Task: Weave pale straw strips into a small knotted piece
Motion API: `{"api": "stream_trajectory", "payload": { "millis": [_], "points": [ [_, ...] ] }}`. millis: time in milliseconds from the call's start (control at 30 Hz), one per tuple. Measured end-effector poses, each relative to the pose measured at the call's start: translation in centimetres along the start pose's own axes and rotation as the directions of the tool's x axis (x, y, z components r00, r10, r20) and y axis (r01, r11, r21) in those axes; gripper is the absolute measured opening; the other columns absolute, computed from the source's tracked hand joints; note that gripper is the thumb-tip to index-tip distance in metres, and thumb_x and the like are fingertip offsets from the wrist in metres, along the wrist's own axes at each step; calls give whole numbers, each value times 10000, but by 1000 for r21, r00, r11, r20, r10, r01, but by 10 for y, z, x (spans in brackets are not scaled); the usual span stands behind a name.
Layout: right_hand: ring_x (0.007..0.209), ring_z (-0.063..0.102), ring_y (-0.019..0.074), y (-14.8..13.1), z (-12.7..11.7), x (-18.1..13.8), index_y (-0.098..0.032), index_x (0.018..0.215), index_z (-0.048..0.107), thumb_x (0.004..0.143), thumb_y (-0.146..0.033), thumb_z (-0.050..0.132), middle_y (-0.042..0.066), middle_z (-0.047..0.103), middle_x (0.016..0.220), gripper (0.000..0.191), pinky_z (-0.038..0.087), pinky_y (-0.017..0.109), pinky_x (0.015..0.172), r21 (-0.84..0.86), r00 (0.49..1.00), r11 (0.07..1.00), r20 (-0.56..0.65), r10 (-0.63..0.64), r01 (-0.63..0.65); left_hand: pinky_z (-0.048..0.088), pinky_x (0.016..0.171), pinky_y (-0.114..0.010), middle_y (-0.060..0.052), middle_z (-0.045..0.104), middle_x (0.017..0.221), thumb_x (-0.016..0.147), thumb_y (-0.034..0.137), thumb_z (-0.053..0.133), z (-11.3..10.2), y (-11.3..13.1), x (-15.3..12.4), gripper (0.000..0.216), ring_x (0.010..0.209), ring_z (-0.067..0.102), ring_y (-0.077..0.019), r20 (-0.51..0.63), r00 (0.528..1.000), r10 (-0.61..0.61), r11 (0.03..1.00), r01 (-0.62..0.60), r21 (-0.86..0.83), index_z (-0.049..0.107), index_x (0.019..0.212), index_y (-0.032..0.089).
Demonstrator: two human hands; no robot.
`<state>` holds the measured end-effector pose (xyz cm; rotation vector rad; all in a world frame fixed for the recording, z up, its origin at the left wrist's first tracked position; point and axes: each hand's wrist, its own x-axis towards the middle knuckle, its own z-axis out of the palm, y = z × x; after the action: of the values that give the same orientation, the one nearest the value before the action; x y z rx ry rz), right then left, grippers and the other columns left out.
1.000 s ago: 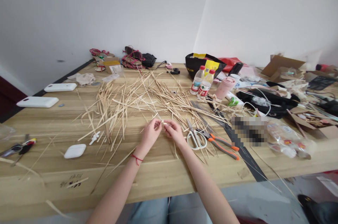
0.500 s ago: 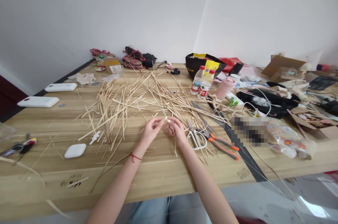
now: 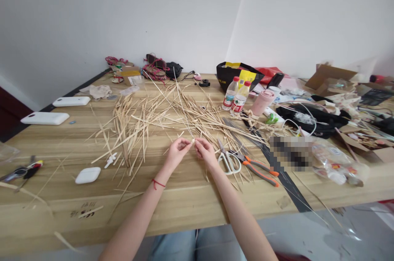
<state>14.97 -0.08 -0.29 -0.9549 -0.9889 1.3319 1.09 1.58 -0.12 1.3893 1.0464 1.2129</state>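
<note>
Near the middle of the table, my left hand (image 3: 179, 151) and my right hand (image 3: 205, 152) meet with fingertips pinched. Between them is a small pale straw piece (image 3: 193, 140), mostly covered by the fingers. Two thin, light-coloured rods (image 3: 181, 103) fan out from it in a V toward the wall; whether they are wire or stiff straw I cannot tell. Beyond my hands lies a loose heap of flat straw strips (image 3: 135, 125). White-handled scissors (image 3: 228, 161) rest just right of my right hand, beside orange-handled pliers (image 3: 258, 168).
Two red-capped bottles (image 3: 238, 99), a pink cup (image 3: 262, 103) and a black-and-yellow bag (image 3: 224, 74) stand at the back right. Clutter and a cardboard box (image 3: 369, 140) fill the right side. At left lie white devices (image 3: 46, 118) and a white case (image 3: 88, 175).
The two thin rods have spread apart, one swinging left, and now form a wider V. My right hand's fingers have shifted slightly; the strip hanging below it no longer shows the same way.
</note>
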Motion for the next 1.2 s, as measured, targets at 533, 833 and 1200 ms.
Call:
{"api": "stream_trajectory", "payload": {
  "millis": [533, 833, 1200],
  "points": [
    [420, 356, 81, 2, 1, 0, -201, 999, 647, 726, -438, 632, -49, 449, 516, 362, 265, 214, 392, -95, 996, 991, 23, -89, 91, 455, 599, -240, -75, 689, 861, 693, 392, 673, -5, 8, -2, 318, 717, 594, -161, 126, 978, -163, 964, 185, -191, 701, 898, 151],
    [598, 524, 145, 5, 4, -2, -212, 973, 679, 763, -368, 593, 37, 649, 776, 275, 428, 271, 560, -233, 985, 957, 22, -173, 173, 475, 686, -258, -57, 697, 853, 641, 384, 713, -5, 4, 1, 284, 749, 616, -165, 37, 981, -192, 962, 196, -192, 696, 811, 157],
    [943, 606, 223, 2, 10, -9, -245, 1064, 663, 851, -280, 502, 72, 683, 1010, 269, 434, 371, 871, -398, 937, 848, 148, -318, 350, 442, 584, -213, 24, 553, 666, 657, 369, 695, -1, 5, 1, 269, 626, 548, -110, -89, 995, -49, 993, 40, -109, 524, 701, 166]
  ]
}}
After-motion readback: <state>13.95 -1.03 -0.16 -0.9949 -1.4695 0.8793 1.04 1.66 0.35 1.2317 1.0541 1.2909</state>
